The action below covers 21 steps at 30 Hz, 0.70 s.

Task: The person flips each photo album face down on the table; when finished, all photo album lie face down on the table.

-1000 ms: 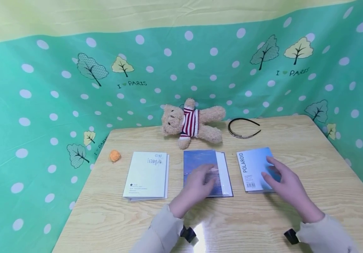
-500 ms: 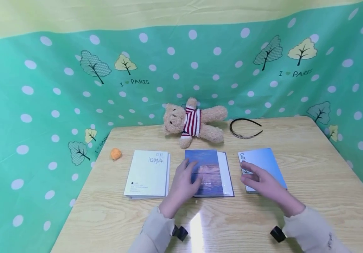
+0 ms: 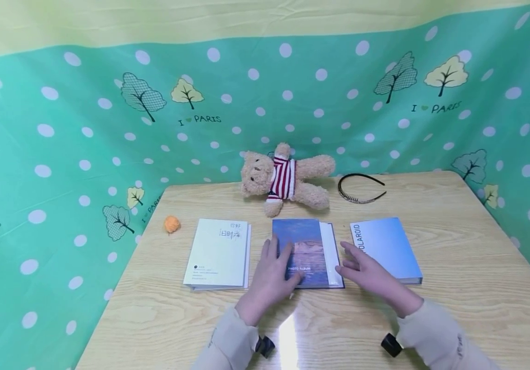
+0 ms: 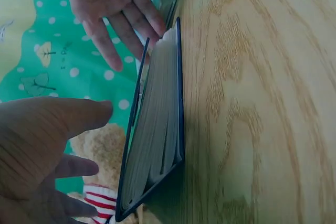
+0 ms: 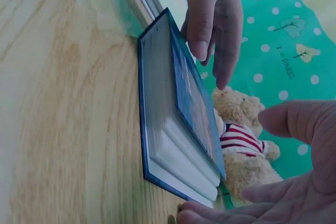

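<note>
A blue photo album (image 3: 306,244) with a seaside picture lies in the middle of the table, its cover slightly raised over thick pages. My left hand (image 3: 269,272) hovers over the album's left side, fingers spread and thumb apart. At the album's right edge is my right hand (image 3: 362,270), fingers loosely extended and holding nothing. In the right wrist view its lower fingers (image 5: 210,213) lie close to the cover's corner; contact cannot be told. A white album (image 3: 219,252) lies to the left, and a light blue Polaroid album (image 3: 392,249) to the right.
Behind the albums, a teddy bear (image 3: 288,177) in a striped shirt lies on its side. A black headband (image 3: 359,198) is right of it, and a small orange ball-like object (image 3: 171,224) sits at the far left. A green dotted cloth (image 3: 228,113) hangs behind the wooden table (image 3: 154,329).
My right hand has moved left from the Polaroid album to the photo album's right edge. The left hand shifted from the photo album's middle to its left side, uncovering its title.
</note>
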Tool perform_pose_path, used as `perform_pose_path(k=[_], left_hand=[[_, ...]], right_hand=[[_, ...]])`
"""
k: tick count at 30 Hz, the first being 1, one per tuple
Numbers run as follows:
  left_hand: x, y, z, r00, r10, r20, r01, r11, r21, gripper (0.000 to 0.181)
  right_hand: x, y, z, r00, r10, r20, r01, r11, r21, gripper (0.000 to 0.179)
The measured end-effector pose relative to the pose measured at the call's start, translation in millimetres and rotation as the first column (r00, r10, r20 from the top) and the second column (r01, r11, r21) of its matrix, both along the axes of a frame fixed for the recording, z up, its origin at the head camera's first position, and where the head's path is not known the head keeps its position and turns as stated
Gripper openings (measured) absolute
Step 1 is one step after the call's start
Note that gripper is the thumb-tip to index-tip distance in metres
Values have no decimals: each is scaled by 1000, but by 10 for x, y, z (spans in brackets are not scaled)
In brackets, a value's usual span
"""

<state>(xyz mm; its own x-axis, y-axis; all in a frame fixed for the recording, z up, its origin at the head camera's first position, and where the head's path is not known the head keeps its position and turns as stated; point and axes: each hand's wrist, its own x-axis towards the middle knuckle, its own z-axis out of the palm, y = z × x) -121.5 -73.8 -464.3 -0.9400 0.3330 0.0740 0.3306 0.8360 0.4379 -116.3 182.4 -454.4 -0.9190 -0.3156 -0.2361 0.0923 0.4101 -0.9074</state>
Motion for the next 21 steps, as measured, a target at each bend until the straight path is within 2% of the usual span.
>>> perform_pose_path(k=[6, 21], left_hand=[[29, 56, 5, 998, -10, 59, 10, 1000, 1, 84], [49, 93, -45, 999, -25, 45, 28, 998, -63, 81]], right_hand=[[9, -57, 5, 999, -32, 25, 32, 999, 6, 81], [-23, -141, 19, 998, -46, 38, 45, 998, 45, 73]])
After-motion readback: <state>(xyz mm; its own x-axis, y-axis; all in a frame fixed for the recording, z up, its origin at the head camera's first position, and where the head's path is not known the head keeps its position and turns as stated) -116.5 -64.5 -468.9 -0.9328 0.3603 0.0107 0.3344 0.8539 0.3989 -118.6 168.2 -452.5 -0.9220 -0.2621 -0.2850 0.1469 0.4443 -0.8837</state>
